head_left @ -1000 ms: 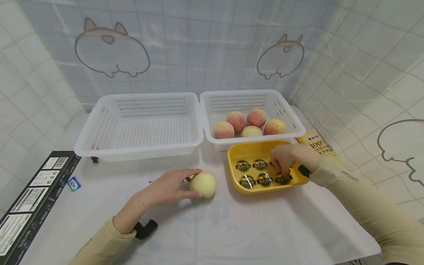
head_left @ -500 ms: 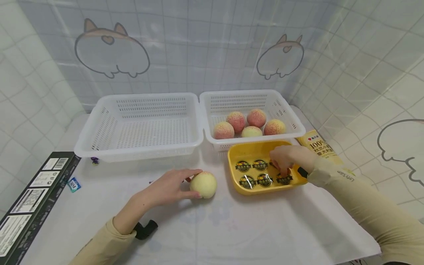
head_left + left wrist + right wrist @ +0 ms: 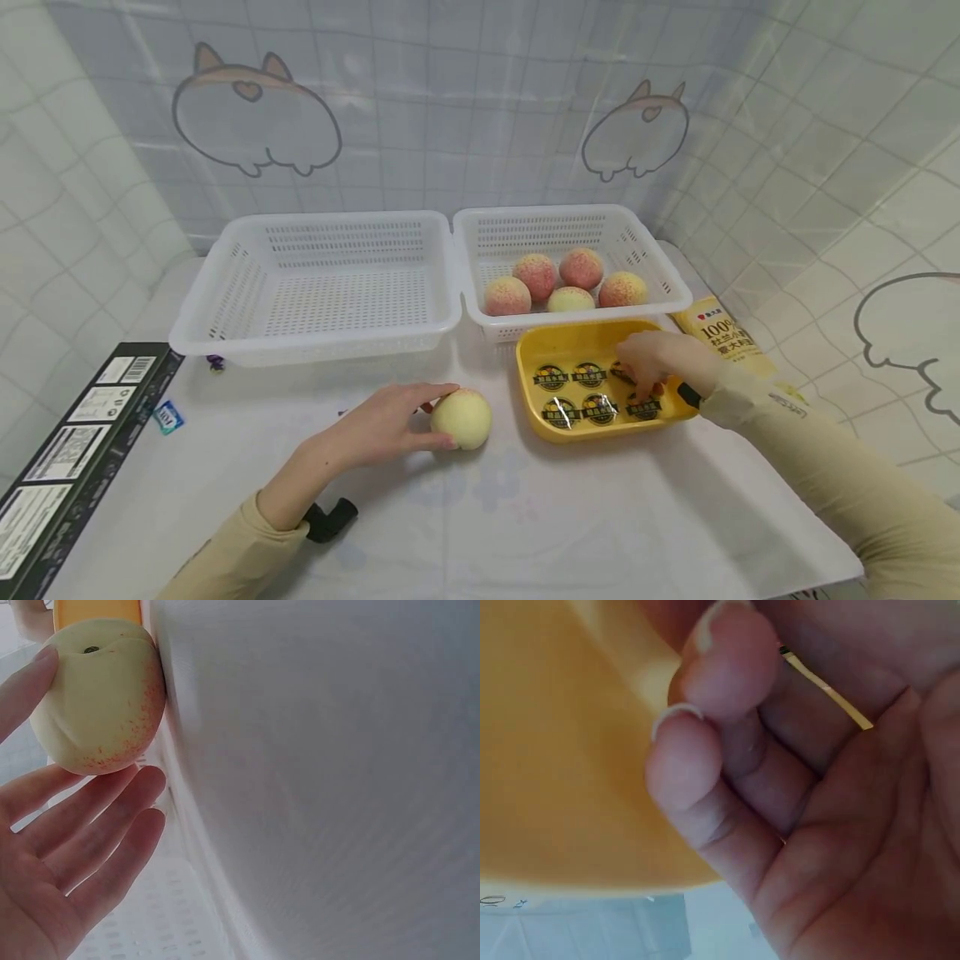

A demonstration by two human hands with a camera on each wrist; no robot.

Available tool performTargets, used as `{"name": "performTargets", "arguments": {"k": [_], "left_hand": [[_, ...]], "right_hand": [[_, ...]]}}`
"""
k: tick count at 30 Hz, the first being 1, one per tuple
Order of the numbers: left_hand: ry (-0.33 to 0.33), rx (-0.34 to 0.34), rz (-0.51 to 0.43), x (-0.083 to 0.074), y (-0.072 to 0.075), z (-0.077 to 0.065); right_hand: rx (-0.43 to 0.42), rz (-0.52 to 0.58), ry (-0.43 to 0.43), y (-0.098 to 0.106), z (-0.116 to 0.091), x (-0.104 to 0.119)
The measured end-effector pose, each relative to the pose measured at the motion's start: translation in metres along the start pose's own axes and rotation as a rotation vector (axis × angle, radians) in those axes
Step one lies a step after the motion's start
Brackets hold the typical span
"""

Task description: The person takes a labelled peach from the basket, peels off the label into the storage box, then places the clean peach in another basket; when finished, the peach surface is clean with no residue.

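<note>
My left hand [image 3: 393, 421] holds a pale yellow peach [image 3: 461, 419] on the table, thumb on one side and fingertips on the other. In the left wrist view the peach [image 3: 101, 697] shows a red-speckled side and a small dark stem spot. My right hand [image 3: 656, 360] reaches down into a shallow yellow tray [image 3: 534, 421], over black-and-gold oval stickers [image 3: 599, 408] lying in it. Its fingertips are at the stickers on the right side. The right wrist view shows curled fingers [image 3: 686, 761], but whether they pinch a sticker is hidden.
A white perforated basket [image 3: 311, 342] stands at the back left. Beside it, a smaller white basket [image 3: 660, 296] holds several peaches [image 3: 535, 277]. A yellow packet [image 3: 723, 333] lies at the right, a long black box [image 3: 82, 450] at the left, near a small blue packet [image 3: 168, 417].
My right hand has shifted only slightly within the yellow tray, with its fingers still at the stickers. The left hand and the peach have stayed in place.
</note>
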State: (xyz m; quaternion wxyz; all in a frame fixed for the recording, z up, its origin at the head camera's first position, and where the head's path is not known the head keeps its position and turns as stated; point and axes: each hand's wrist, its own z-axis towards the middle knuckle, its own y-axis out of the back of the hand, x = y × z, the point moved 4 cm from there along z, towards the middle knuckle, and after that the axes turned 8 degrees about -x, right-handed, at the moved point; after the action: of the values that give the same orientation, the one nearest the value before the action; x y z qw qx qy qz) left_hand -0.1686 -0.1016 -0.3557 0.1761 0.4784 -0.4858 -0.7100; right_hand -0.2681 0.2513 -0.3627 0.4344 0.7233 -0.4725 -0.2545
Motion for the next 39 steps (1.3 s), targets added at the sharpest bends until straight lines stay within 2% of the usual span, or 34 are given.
{"name": "performTargets", "arguments": {"k": [4, 7, 12, 15, 19, 22, 25, 32, 34, 37, 39], "left_hand": [[-0.007, -0.005, 0.003, 0.000, 0.001, 0.000], [0.002, 0.001, 0.002, 0.001, 0.001, 0.000], [0.038, 0.006, -0.005, 0.003, 0.004, 0.000], [0.028, 0.004, -0.009, 0.002, 0.005, 0.001], [-0.011, -0.003, -0.021, 0.002, 0.004, 0.002], [-0.028, -0.009, -0.028, 0.002, 0.002, 0.003], [-0.028, -0.009, -0.032, 0.001, 0.001, 0.003], [-0.022, -0.005, -0.018, 0.002, 0.000, 0.001], [-0.003, 0.003, -0.020, 0.003, 0.003, 0.000], [0.051, 0.008, -0.032, 0.007, 0.013, -0.005], [0.075, -0.018, -0.052, 0.010, 0.027, -0.009]], "right_hand": [[-0.141, -0.029, 0.041, 0.010, -0.013, 0.006], [-0.304, 0.051, 0.108, 0.021, -0.035, 0.023], [-0.622, 0.238, 0.289, 0.040, -0.065, 0.079], [-0.720, 0.322, 0.360, 0.041, -0.062, 0.116], [-0.635, 0.372, 0.413, 0.031, -0.044, 0.153], [-0.547, 0.379, 0.446, 0.026, -0.034, 0.169], [-0.509, 0.371, 0.462, 0.020, -0.027, 0.180], [-0.594, 0.264, 0.465, 0.006, -0.019, 0.194], [-0.619, 0.245, 0.468, 0.005, -0.019, 0.195], [-0.621, 0.241, 0.451, 0.005, -0.019, 0.196], [-0.611, 0.246, 0.437, 0.005, -0.018, 0.198]]}}
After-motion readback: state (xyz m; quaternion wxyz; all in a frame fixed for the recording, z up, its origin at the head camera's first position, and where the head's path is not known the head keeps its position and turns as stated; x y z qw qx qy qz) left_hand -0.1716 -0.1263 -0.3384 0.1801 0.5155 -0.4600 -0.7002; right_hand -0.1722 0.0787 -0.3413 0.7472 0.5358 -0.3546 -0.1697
